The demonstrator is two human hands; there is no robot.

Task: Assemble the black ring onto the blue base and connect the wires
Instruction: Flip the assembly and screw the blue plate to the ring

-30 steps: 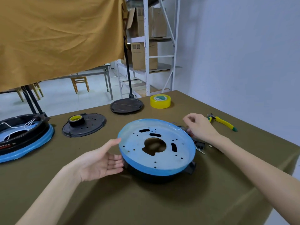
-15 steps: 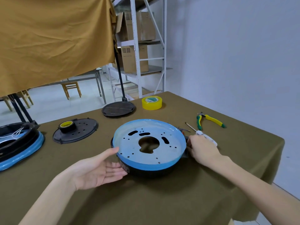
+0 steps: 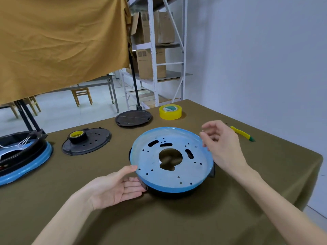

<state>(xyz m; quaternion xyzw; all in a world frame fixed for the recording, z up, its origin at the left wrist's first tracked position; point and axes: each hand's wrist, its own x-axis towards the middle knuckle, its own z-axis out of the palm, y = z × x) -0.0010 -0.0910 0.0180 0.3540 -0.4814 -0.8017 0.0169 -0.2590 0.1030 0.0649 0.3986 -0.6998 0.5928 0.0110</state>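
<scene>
Now steadying the blue base at its near-left rim with the left hand, palm turned up, fingers straight and laid against the edge, gripping nothing. Hovering the right hand over the far-right rim, fingers loosely curled, thumb and forefinger nearly meeting; possibly pinching something tiny there, too small to tell. Sitting between both hands on the desk, the base, lying plate-side up over the black ring, the ring showing only as a dark band under the near edge. Not seeing any wires around this unit.

Judging the base as a stiff, thin, fairly light pan with a glossy film, so likely slippery on the flat face; better taking hold at the rolled rim from opposite sides, or hooking fingers through the central hole. Judging the ring as rigid plastic, light, probably prone to slipping out of seat when lifting by the pan alone.

Lying beyond the right hand, yellow-handled pliers and a yellow tape roll; well off beyond the left hand, a second assembled unit
</scene>
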